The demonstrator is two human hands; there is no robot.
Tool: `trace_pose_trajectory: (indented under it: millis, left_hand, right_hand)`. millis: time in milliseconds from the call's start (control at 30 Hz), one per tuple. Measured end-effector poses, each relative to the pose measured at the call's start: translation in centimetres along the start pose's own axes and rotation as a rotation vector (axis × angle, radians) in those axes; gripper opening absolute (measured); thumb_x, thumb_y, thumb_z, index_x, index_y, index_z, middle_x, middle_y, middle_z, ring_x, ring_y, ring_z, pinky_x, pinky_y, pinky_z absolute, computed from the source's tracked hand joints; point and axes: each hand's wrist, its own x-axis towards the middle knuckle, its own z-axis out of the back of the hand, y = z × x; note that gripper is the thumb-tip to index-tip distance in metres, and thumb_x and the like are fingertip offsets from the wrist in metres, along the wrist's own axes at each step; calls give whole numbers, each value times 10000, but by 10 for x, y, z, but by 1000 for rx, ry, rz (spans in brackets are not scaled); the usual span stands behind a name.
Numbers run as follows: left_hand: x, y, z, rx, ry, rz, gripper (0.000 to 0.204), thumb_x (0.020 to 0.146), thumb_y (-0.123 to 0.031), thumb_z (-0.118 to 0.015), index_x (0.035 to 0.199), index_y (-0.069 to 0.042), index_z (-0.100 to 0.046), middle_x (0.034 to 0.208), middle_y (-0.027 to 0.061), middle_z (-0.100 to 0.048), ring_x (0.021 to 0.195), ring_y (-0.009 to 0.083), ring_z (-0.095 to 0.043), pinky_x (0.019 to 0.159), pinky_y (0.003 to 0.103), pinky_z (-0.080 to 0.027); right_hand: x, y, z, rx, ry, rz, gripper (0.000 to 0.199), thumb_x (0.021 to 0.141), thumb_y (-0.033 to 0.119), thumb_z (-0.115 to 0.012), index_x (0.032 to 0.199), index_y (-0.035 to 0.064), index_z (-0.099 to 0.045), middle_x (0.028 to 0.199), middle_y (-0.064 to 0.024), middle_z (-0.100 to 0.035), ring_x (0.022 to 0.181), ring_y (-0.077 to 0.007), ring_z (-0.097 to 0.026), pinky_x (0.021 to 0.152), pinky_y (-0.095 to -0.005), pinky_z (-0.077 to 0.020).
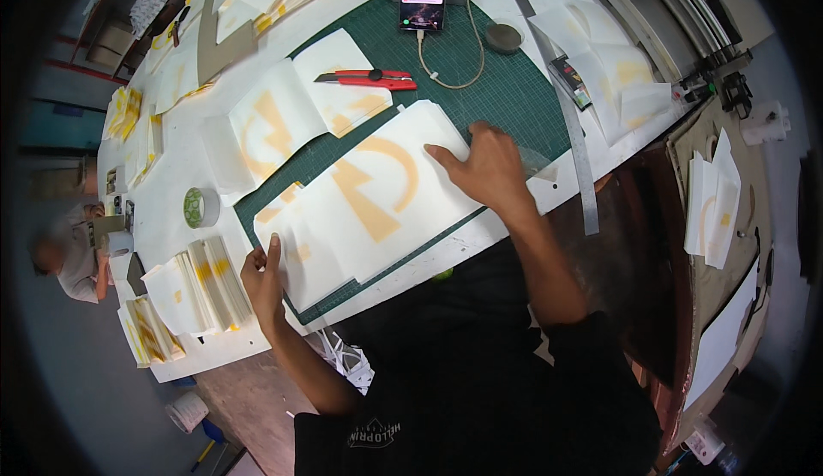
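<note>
A stack of white paper sheets [351,249] printed with a pale yellow bolt and arc lies tilted across a green cutting mat [531,90]. My left hand [264,281] grips its left end, thumb on top and fingers curled at the edge. At the right end is my right hand [490,169], its thumb laid over the paper and its other fingers bent around the edge, partly hidden. Beyond the stack, a red utility knife [364,77] rests on another printed sheet [330,90]. A similar folded sheet [266,129] lies to its left.
A phone [423,0] with a cable stands at the far edge, near a round dark tin [503,39]. A steel ruler [585,167] overhangs the table's right side. Tape roll [201,208] and paper bundles [206,287] lie left. Another person [81,253] is at far left.
</note>
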Motion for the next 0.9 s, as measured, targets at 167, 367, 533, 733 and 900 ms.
trace_pose_trajectory:
  millis: [167, 367, 533, 733, 900]
  left_hand:
    - [1, -22, -2, -81, 108, 23, 569, 921, -374, -804, 1188, 115, -689, 1032, 154, -734, 923, 222, -671, 884, 345, -523]
    - [-9, -25, -10, -189, 102, -97, 453, 945, -213, -776, 1266, 88, -668, 1221, 186, -738, 1088, 259, -696, 992, 369, -513]
    - [-14, 4, -17, -72, -108, -322, 443, 919, -230, -797, 1251, 38, -679, 1176, 226, -695, 1093, 351, -670, 998, 431, -503]
    - [-24, -17, -17, -129, -24, -247, 453, 903, -283, -800, 1181, 55, -681, 1081, 253, -748, 1012, 393, -733, 904, 450, -552]
    - [-20, -10, -22, 10, -126, -305, 452, 885, -304, -807, 1147, 46, -689, 1049, 283, -715, 989, 451, -695, 889, 476, -547]
  right_hand:
    - [8, 22, 6, 52, 181, -231, 648, 832, 463, -830, 1004, -141, -669, 955, -304, -699, 952, -491, -700, 887, -521, -561]
    - [2, 10, -5, 107, 44, 12, 552, 826, 424, -843, 953, -92, -693, 917, -298, -714, 902, -471, -714, 830, -528, -551]
    - [-1, 21, 3, 258, 83, -126, 511, 824, 387, -852, 950, -72, -664, 917, -297, -710, 894, -481, -711, 802, -523, -549]
    - [-7, 15, -18, -38, -126, -12, 556, 829, 391, -851, 1023, -82, -631, 916, -335, -706, 933, -500, -710, 818, -512, -566]
    - [-8, 39, -7, 14, -47, -109, 587, 839, 390, -845, 1062, -111, -634, 974, -358, -706, 937, -492, -720, 829, -506, -573]
